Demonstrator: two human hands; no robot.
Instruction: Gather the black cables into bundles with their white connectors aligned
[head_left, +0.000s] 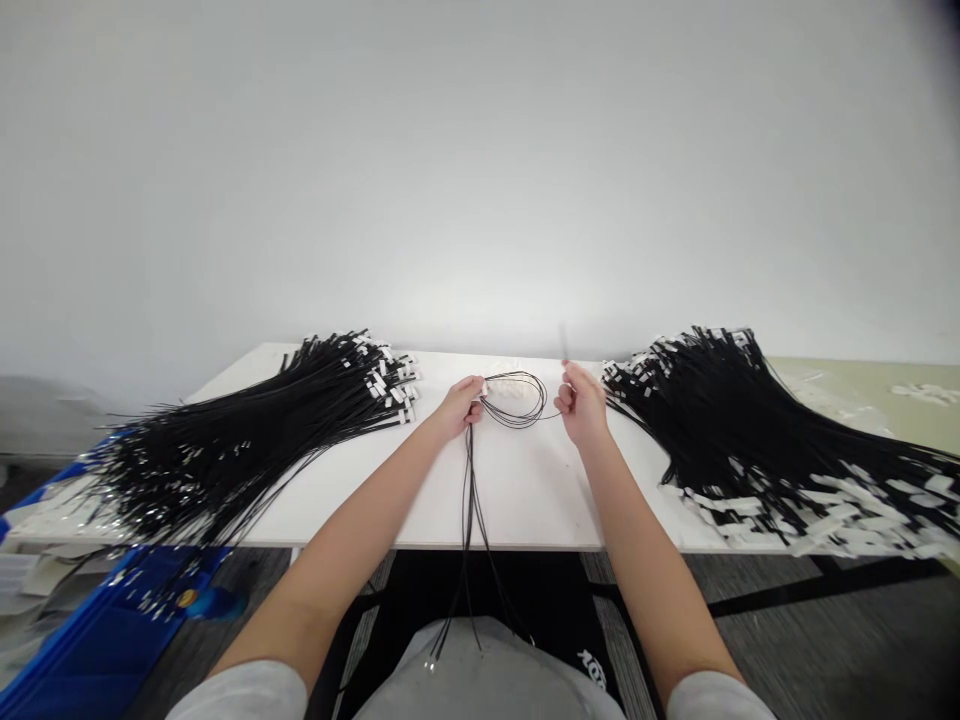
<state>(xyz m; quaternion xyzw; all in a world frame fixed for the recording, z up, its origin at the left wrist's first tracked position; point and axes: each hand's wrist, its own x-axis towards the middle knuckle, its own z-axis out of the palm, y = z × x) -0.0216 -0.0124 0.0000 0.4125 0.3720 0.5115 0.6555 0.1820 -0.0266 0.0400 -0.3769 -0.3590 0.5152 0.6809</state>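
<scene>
Black thin cables (pixel 517 400) loop at frame centre on the white table (pixel 525 490), left hand (pixel 461 405) pinching them, right hand (pixel 581 405) fingers closed on a strand. Cable heaps (pixel 247 435) (pixel 750 430) flank both sides; blue crate (pixel 112 630) lower left.

Table (pixel 525 500): smooth white top, matt, faint sheen near back edge. 
Cables (pixel 517 405): thin black strands, plastic-looking sheath, slight gloss, looped between hands. 
Left pile (pixel 247 440): same black cable, white paper-like tags, small shiny metal-looking tips. 
Right pile (pixel 750 420): black cable, many matt white tags. 
Crate (pixel 97 640): blue plastic, smooth, glossy. 
Wall (pixel 480 150): plain pale grey, matt. 
Sleeves (pixel 240 695): grey cloth, soft, matt. 
Floor (pixel 825 640): grey, wood-grain look, dull.
</scene>
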